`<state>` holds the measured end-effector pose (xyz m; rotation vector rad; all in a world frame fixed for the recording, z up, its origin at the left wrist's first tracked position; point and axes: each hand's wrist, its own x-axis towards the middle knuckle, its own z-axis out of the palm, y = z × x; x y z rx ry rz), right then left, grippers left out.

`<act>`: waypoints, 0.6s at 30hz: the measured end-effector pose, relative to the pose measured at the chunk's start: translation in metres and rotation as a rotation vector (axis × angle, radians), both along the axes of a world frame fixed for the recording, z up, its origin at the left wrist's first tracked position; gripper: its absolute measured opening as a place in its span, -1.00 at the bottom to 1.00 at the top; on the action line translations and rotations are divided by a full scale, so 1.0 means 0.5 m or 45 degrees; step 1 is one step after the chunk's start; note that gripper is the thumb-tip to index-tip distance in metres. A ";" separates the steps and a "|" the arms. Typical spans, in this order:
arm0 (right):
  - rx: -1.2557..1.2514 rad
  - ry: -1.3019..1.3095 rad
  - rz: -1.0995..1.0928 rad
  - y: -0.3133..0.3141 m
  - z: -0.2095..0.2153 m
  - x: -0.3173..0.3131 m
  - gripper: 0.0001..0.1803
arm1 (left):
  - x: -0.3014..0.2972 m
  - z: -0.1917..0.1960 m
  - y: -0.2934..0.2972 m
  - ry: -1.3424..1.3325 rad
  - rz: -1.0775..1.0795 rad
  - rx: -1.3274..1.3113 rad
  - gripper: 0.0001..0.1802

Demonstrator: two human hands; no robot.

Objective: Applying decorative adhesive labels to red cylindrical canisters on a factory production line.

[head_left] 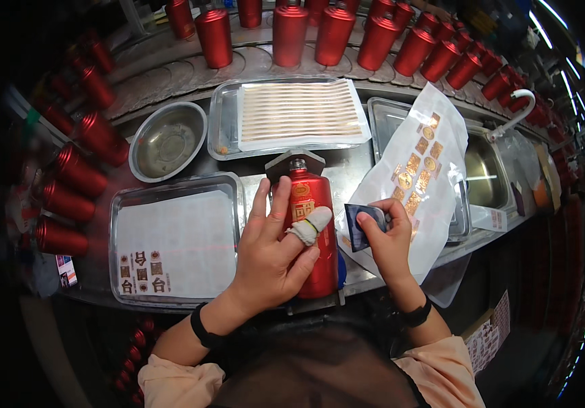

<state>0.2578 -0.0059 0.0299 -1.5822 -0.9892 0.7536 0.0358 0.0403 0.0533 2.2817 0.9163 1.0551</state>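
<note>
- Head view: a red bottle lies on its side at the centre of the frame, neck toward the top, resting in a grey holder on the tabletop.
- The left hand lies over the bottle's body, fingers spread apart and pressing flat; one finger wears a white wrapped cover that touches the gold label.
- The right hand, just right of the bottle, has its fingers closed on a small dark flat card.
- A white sheet of gold stickers lies right of centre, partly under that hand.
- A metal tray with a white sheet sits at lower left; a round steel bowl is above it.
- Another tray holding a sheet of thin strips is at upper centre.
- Rows of red bottles line the top and left edges.
</note>
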 end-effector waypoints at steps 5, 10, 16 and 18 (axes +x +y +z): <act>0.026 0.150 0.120 -0.019 0.049 -0.030 -0.79 | -0.010 -0.003 0.006 0.268 -0.123 0.197 -0.59; 0.054 0.183 0.159 -0.032 0.086 -0.045 -0.78 | -0.036 -0.025 -0.030 0.260 -0.157 0.133 -0.59; 0.090 0.094 0.218 -0.030 0.061 -0.064 -0.76 | -0.043 -0.039 0.005 0.230 0.008 0.100 -0.60; 0.056 0.104 0.212 -0.030 0.059 -0.066 -0.76 | -0.051 -0.047 0.004 0.238 0.016 0.076 -0.61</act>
